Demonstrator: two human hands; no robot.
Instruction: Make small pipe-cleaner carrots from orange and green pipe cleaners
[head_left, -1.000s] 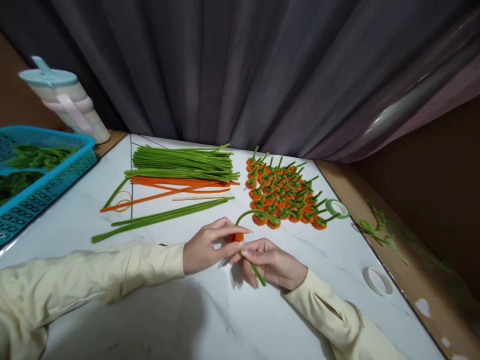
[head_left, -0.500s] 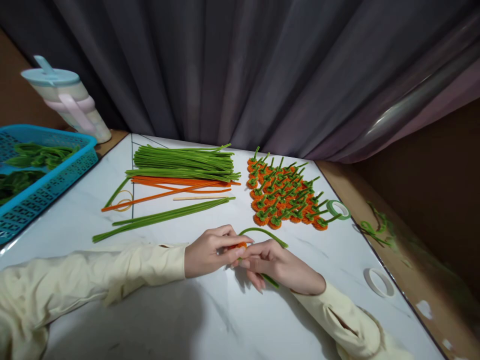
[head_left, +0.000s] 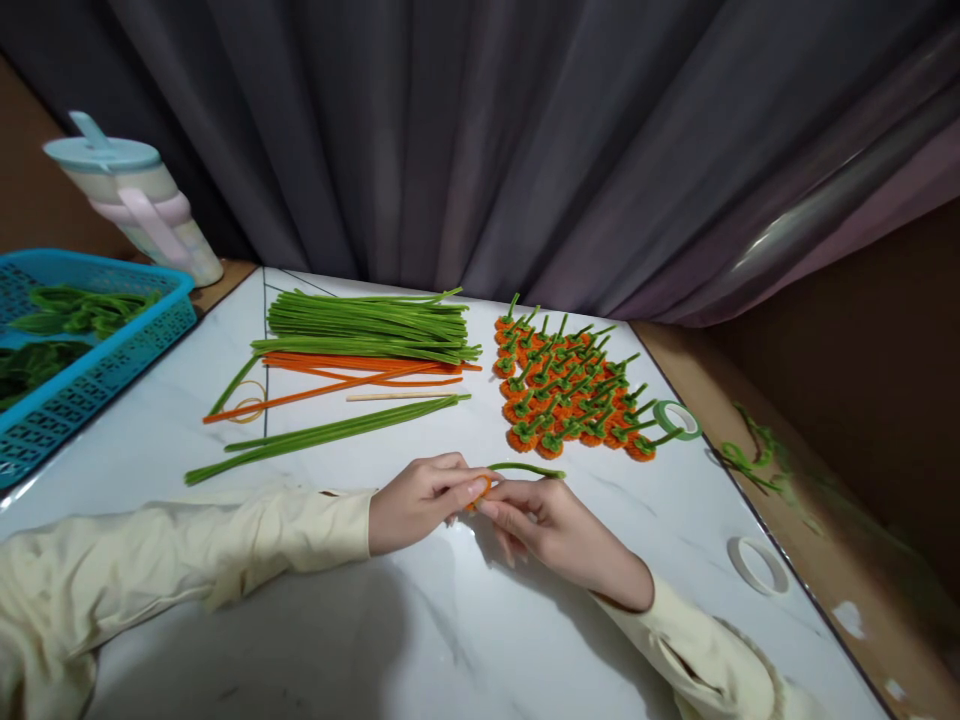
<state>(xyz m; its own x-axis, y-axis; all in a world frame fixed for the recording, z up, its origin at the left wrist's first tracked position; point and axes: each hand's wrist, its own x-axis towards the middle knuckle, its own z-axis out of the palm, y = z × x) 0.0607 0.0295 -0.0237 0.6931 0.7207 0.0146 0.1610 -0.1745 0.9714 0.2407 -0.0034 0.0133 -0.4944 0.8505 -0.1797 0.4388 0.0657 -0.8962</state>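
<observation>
My left hand (head_left: pixel 431 498) is closed, pinching a small orange pipe-cleaner piece (head_left: pixel 484 490) between thumb and fingers above the table. A green pipe cleaner (head_left: pixel 529 468) comes out behind the orange piece and arches right, over my right hand (head_left: pixel 551 520). The thumb and index finger of that hand pinch together at the lower right of the orange piece, on the green pipe cleaner as far as I can see; the fingers hide its other end. Beyond my hands stand rows of finished orange pieces with green stems (head_left: pixel 570 390).
Green pipe cleaners (head_left: pixel 367 325) lie bundled at the back, with orange ones (head_left: pixel 337 380), a thin wooden stick (head_left: pixel 394 396) and loose green ones (head_left: pixel 322 437) nearer. Green tape (head_left: pixel 661 418) and a white ring (head_left: pixel 759 566) lie right. A blue basket (head_left: pixel 97 385) and tumbler (head_left: pixel 150 210) stand left.
The green pipe cleaner's visible arch has become lower and shorter, and its end below my right hand no longer shows. My right fingers have shifted slightly at the orange piece.
</observation>
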